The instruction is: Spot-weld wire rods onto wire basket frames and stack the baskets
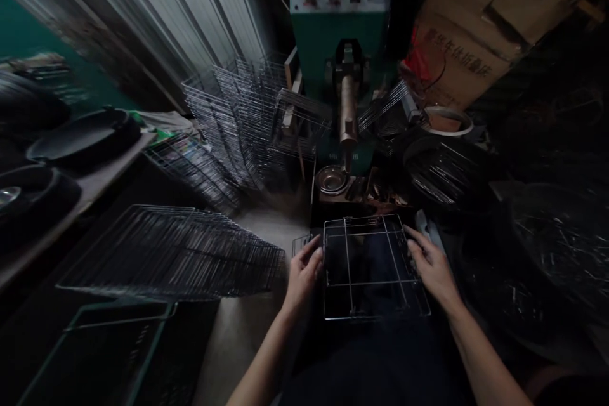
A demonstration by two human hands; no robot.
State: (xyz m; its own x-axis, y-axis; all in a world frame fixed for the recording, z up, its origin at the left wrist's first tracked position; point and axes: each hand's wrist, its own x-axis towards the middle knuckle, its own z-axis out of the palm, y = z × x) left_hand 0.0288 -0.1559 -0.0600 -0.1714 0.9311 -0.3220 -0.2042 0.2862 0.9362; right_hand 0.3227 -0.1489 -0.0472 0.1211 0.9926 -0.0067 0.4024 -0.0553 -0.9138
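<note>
A rectangular wire frame (pixel 371 266) made of thin metal rods lies flat over my lap, below the machine. My left hand (pixel 304 273) grips its left edge and my right hand (pixel 431 263) grips its right edge. Straight ahead stands a green machine (pixel 347 44) with a brass-coloured vertical electrode (pixel 348 114) and a control panel with a lit red lamp. A round metal dish (pixel 332 179) sits at the foot of the electrode.
A leaning stack of wire racks (pixel 185 254) lies at my left, with more racks (pixel 238 120) upright behind it. Dark pans (pixel 83 136) sit on a shelf at far left. A cardboard box (pixel 471 32) stands at upper right, a bin of wire rods (pixel 442 168) below it.
</note>
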